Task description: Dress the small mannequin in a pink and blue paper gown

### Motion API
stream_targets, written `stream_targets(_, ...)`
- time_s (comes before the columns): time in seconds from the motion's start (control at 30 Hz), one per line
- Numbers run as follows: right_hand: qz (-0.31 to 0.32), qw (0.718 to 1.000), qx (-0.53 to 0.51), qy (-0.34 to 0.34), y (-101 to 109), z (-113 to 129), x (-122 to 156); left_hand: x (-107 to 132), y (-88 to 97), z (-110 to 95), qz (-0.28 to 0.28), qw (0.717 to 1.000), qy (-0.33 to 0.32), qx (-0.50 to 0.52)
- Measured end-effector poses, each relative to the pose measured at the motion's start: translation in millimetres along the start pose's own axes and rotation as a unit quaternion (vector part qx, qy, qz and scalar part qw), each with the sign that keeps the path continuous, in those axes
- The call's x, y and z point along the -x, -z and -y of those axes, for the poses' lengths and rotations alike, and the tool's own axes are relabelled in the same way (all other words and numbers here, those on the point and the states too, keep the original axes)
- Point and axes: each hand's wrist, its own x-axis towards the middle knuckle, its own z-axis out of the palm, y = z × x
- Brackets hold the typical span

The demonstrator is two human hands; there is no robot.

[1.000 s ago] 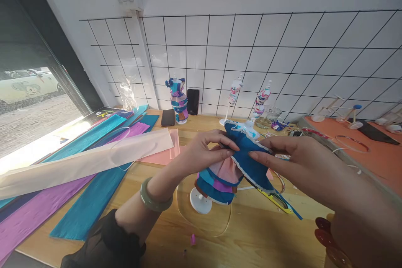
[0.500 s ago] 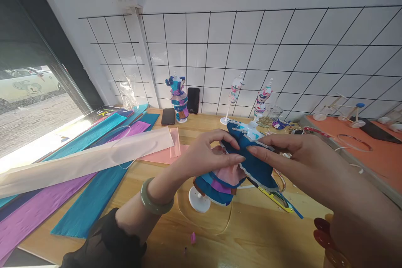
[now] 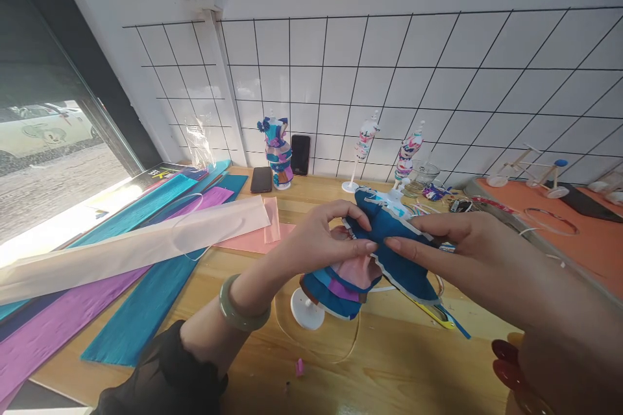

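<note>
Between my hands a small dress form is tilted, wearing a layered skirt (image 3: 335, 295) in blue, purple and pink; its white round base (image 3: 307, 309) shows at lower left. A dark blue piece of crepe paper (image 3: 403, 253) with a pale edge lies across the form's upper part. My left hand (image 3: 335, 233) pinches the left part of this blue piece between thumb and fingers. My right hand (image 3: 438, 240) pinches it farther right, thumb in front and fingers behind. The form's top (image 3: 396, 198) sticks out above the paper. Some fingertips are hidden behind the blue piece.
Long strips of teal (image 3: 141, 311), purple (image 3: 73, 331) and cream crepe paper (image 3: 146, 243) cover the left side. A dressed form (image 3: 278, 152), two phones and two patterned mini forms stand at the back. A yellow cutter (image 3: 433, 314) lies under my right hand. An orange board (image 3: 559, 227) is at right.
The right part of the blue piece has swung slightly down and right with my right hand. My left hand keeps its pinch in nearly the same place.
</note>
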Motion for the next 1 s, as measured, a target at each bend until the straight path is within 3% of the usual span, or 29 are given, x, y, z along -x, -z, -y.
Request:
stream_targets(0.13,0.071,0.997,-0.008,0.008,2.5,1.5,-1.0,-0.4,0.4,1.4,0.001,1.000,0.000,-0.006)
stream_targets(0.37,0.029,0.999,0.016,-0.013,-0.6,0.9,-3.1,-0.3,-0.9,0.9,0.000,1.000,0.016,0.006)
stream_targets(1.0,-0.023,0.998,0.044,0.040,-5.9,1.9,-4.0,1.5,-6.9,1.0,-0.037,0.998,-0.008,-0.044)
